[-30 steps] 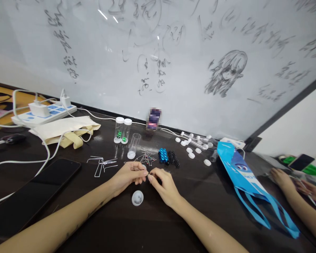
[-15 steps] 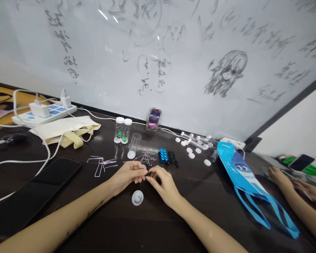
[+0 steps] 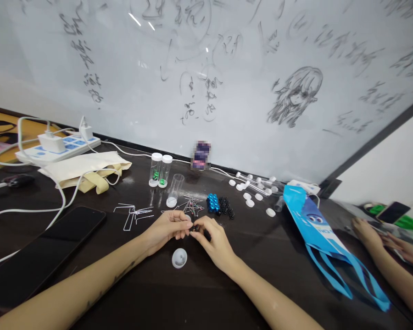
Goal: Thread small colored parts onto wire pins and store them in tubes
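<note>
My left hand (image 3: 168,229) and my right hand (image 3: 216,242) meet over the middle of the table, both closed in a pinch. Between the right fingertips is a small black piece (image 3: 195,228), partly covered by the fingers. The left thumb and forefinger press together right beside it; what they hold is too small and hidden to name. Just below the hands sits a small round white cup (image 3: 179,258). Beyond them lie a pile of thin metal pins (image 3: 192,206), a cluster of shiny blue pieces (image 3: 213,203) and a group of black pieces (image 3: 227,208).
Bent metal wires (image 3: 133,215) lie left. Behind stand an open clear tube (image 3: 175,189) and capped tubes (image 3: 156,170) with green pieces. White caps (image 3: 250,202), a blue bag (image 3: 316,229) and another person's hands (image 3: 368,233) are right; a large black phone (image 3: 44,256) is left.
My hands stay in nearly the same pinch with only slight finger movement. The other person's hands at the right have shifted a little.
</note>
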A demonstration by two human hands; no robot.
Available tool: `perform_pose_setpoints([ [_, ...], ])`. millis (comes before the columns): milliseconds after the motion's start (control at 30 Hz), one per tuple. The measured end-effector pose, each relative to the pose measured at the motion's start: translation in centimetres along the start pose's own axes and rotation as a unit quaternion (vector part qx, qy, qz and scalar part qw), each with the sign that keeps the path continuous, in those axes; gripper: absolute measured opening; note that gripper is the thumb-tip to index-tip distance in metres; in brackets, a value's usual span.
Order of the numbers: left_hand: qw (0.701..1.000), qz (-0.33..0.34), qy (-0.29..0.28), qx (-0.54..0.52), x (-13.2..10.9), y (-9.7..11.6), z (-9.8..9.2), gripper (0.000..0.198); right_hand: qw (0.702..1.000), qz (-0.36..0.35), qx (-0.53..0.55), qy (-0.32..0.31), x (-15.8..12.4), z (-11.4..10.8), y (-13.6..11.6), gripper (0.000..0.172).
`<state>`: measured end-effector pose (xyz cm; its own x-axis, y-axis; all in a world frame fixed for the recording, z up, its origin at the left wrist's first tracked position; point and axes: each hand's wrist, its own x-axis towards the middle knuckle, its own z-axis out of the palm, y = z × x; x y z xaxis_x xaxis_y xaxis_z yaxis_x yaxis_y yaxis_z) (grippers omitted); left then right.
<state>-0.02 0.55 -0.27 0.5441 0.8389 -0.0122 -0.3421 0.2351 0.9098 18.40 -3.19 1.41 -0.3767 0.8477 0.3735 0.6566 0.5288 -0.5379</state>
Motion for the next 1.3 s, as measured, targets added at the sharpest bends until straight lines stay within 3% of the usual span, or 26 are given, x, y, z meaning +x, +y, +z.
perform_pose_setpoints([
  [67, 1.0, -0.001, -0.002, 0.002, 0.05, 0.0, -0.01, 0.017, 1.0, 0.0, 0.001, -0.004, -0.01, -0.03, -0.04, 0.011],
  [233, 1.0, 0.001, -0.005, 0.01, 0.04, -0.09, -0.06, 0.018, 0.999, -0.004, 0.021, -0.027, 0.0, -0.02, -0.03, 0.037],
  [367, 1.0, 0.001, 0.002, 0.008, 0.05, -0.12, -0.06, 0.018, 0.999, -0.001, 0.05, -0.02, 0.04, 0.18, 0.3, 0.045],
  [633, 1.0, 0.0, 0.004, -0.001, -0.03, 0.05, 0.0, 0.017, 1.0, 0.005, 0.02, 0.001, 0.03, -0.08, 0.01, 0.008],
  [833, 1.0, 0.002, -0.002, 0.01, -0.02, 0.07, 0.04, 0.017, 1.0, 0.004, 0.011, -0.002, -0.11, -0.14, -0.27, 0.012],
  [933, 1.0, 0.003, -0.005, 0.016, -0.02, 0.0, 0.03, 0.016, 1.0, 0.015, -0.002, -0.016, -0.08, -0.07, -0.27, 0.023],
  [1100, 1.0, 0.003, 0.004, 0.009, -0.1, 0.09, 0.06, 0.018, 1.0, -0.012, 0.005, 0.004, -0.06, -0.11, -0.27, 0.008],
  [1300, 1.0, 0.0, 0.0, 0.014, -0.11, 0.19, 0.18, 0.02, 1.0, -0.005, 0.007, -0.002, -0.02, -0.07, -0.24, 0.016],
])
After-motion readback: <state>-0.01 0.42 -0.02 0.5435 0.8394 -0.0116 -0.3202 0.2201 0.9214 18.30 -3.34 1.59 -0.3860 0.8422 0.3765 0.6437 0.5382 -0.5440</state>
